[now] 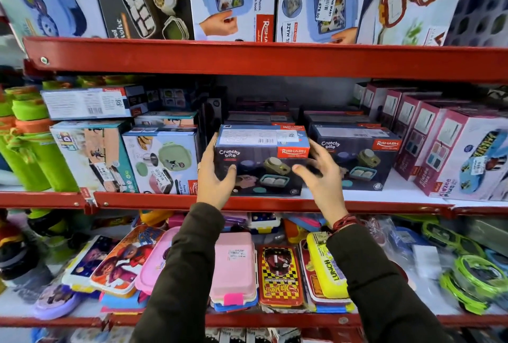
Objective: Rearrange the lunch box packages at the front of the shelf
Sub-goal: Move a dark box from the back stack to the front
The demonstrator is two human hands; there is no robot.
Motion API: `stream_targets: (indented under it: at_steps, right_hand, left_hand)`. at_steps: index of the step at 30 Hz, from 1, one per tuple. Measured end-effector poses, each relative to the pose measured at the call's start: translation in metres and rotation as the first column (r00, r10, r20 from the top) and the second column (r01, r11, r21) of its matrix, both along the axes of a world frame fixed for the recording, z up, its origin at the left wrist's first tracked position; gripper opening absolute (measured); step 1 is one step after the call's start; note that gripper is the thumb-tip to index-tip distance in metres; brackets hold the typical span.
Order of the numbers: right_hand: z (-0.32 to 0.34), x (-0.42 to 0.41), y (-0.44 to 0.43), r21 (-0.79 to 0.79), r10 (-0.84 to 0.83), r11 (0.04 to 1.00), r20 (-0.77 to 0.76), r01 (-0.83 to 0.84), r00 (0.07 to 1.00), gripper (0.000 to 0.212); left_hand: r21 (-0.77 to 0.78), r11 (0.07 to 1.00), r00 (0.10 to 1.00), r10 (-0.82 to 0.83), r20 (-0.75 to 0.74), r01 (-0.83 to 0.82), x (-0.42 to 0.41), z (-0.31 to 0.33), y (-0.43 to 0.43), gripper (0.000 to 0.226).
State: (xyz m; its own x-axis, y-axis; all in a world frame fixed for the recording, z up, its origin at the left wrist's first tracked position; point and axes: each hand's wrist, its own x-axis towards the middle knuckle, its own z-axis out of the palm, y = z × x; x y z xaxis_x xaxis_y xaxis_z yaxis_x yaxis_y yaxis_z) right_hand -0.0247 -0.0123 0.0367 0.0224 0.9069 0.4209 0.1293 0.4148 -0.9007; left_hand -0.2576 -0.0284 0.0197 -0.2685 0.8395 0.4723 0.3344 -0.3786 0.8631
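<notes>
A dark "Crunchy bite" lunch box package (261,161) stands at the front edge of the middle red shelf (275,202). My left hand (215,175) grips its left end, thumb on the front face. At the box's right end my right hand (320,175) has its fingers spread; whether it touches the box is unclear. A second identical dark package (357,158) stands just to the right, and more dark boxes are stacked behind both.
Pale lunch box cartons (162,161) stand left of the held box, pink "Kidzee Plus" boxes (450,150) to the right, green bottles (33,150) at far left. Large boxes fill the upper shelf. Loose plastic lunch boxes (233,271) crowd the lower shelf.
</notes>
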Motion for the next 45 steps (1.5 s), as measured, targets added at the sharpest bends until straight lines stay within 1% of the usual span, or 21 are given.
stream_targets:
  at_steps: [1,3,9,13,17,18,20,22,23,24,25,26,27,28,31,32,35,37,39,42,45]
  right_hand:
    - [-0.001,-0.003,0.002,0.007,-0.024,1.0,0.047,0.024,0.999,0.063]
    - [-0.003,-0.008,0.008,0.007,-0.077,0.997,0.109,0.076,0.991,0.067]
    - [-0.011,-0.018,0.027,-0.017,-0.183,0.981,0.234,0.192,0.955,0.057]
    - [-0.011,-0.021,0.028,-0.031,-0.212,0.974,0.223,0.224,0.951,0.056]
    - [-0.014,-0.021,0.027,-0.064,-0.188,0.976,0.213,0.206,0.959,0.058]
    - [-0.013,-0.021,0.024,-0.071,-0.18,0.978,0.188,0.196,0.965,0.058]
    - [-0.012,-0.021,0.016,-0.106,-0.163,0.98,0.061,0.169,0.985,0.053]
    - [-0.011,-0.022,0.009,-0.144,-0.15,0.98,-0.068,0.14,0.986,0.043]
    - [-0.01,-0.023,0.007,-0.165,-0.139,0.979,-0.103,0.121,0.985,0.039]
    - [-0.01,-0.025,0.005,-0.187,-0.127,0.977,-0.119,0.104,0.985,0.04]
    - [-0.011,-0.025,0.004,-0.208,-0.111,0.975,-0.129,0.082,0.985,0.047]
    - [-0.013,-0.025,0.005,-0.223,-0.091,0.973,-0.153,0.055,0.984,0.055]
    - [-0.015,-0.023,0.005,-0.231,-0.077,0.972,-0.18,0.034,0.981,0.061]
    - [-0.016,-0.022,0.005,-0.23,-0.067,0.973,-0.196,0.021,0.978,0.061]
    - [-0.015,-0.019,-0.001,-0.231,-0.045,0.973,-0.184,0.001,0.982,0.045]
    - [-0.015,-0.018,-0.002,-0.23,-0.038,0.973,-0.183,-0.006,0.982,0.046]
    - [-0.017,-0.014,-0.006,-0.214,-0.018,0.977,-0.174,-0.02,0.985,0.058]
    - [-0.019,-0.01,-0.007,-0.199,-0.008,0.98,-0.16,-0.024,0.987,0.07]
    - [-0.023,-0.007,-0.007,-0.19,-0.002,0.981,-0.147,-0.026,0.989,0.076]
    - [-0.024,-0.005,-0.011,-0.183,0.009,0.983,-0.145,-0.035,0.989,0.078]
    - [-0.024,-0.004,-0.013,-0.162,0.031,0.985,-0.145,-0.055,0.989,0.075]
  left_hand:
    - [-0.002,1.0,0.999,0.03,-0.03,-0.03,0.001,0.002,0.004,0.079]
    - [-0.017,0.997,0.994,0.079,-0.079,-0.081,0.005,0.004,0.008,0.076]
    - [-0.095,0.98,0.983,0.165,-0.084,-0.173,0.011,0.006,0.018,0.069]
    - [-0.118,0.97,0.975,0.204,-0.091,-0.214,0.013,0.006,0.023,0.066]
    - [-0.1,0.975,0.979,0.193,-0.069,-0.199,0.013,0.004,0.023,0.066]
    - [-0.086,0.979,0.982,0.18,-0.048,-0.184,0.013,0.004,0.021,0.066]
    - [-0.065,0.989,0.99,0.135,0.035,-0.133,0.018,0.003,0.015,0.064]
    - [-0.059,0.996,0.984,0.08,0.157,-0.071,0.023,0.003,0.01,0.06]
    - [-0.076,0.996,0.974,0.062,0.219,-0.047,0.025,0.002,0.008,0.059]
    - [-0.094,0.995,0.958,0.044,0.284,-0.018,0.025,0.0,0.008,0.061]
    - [-0.113,0.994,0.938,0.032,0.346,0.008,0.024,-0.001,0.008,0.07]
    - [-0.116,0.993,0.919,0.016,0.394,0.032,0.022,-0.005,0.009,0.085]
    - [-0.118,0.992,0.908,0.002,0.419,0.052,0.019,-0.009,0.01,0.097]
    - [-0.108,0.992,0.905,-0.017,0.425,0.07,0.015,-0.013,0.013,0.101]
    - [-0.081,0.992,0.909,-0.054,0.413,0.096,0.01,-0.015,0.007,0.092]
    - [-0.076,0.993,0.914,-0.052,0.403,0.09,0.009,-0.015,0.004,0.091]
    - [-0.047,0.998,0.942,-0.03,0.335,0.048,0.011,-0.014,-0.009,0.087]
    - [-0.021,0.999,0.954,-0.017,0.298,0.025,0.014,-0.012,-0.018,0.079]
    - [-0.003,1.0,0.964,0.001,0.266,0.0,0.017,-0.012,-0.023,0.068]
    - [0.03,0.999,0.974,0.026,0.223,-0.033,0.02,-0.015,-0.026,0.053]
    - [0.028,0.997,0.985,0.061,0.164,-0.066,0.024,-0.017,-0.026,0.054]
